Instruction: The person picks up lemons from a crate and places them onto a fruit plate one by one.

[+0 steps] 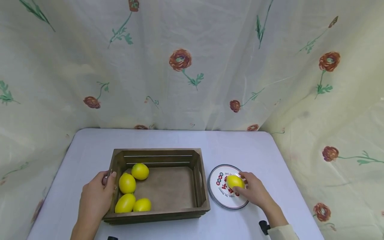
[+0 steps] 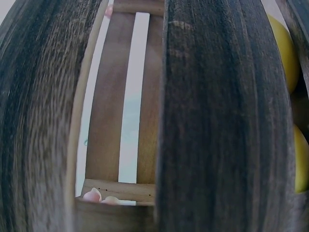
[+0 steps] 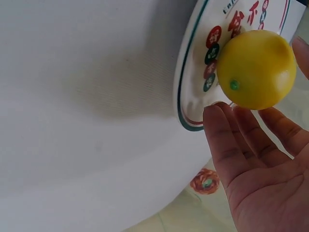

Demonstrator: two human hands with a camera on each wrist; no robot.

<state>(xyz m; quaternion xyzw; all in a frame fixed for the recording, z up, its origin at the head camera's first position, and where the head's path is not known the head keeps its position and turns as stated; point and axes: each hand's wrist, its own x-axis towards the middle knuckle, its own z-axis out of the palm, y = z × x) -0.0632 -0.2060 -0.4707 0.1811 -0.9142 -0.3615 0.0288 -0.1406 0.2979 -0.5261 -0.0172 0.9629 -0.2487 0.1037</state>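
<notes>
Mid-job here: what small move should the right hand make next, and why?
I'd probably curl the right hand a little further around the lemon: it lies between the thumb and fingers over the plate, yet in the right wrist view the fingers look nearly straight, so a firm grip isn't evident.

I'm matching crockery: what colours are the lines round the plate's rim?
Dark green and thin red, on the white plate; clearest in the right wrist view.
</notes>
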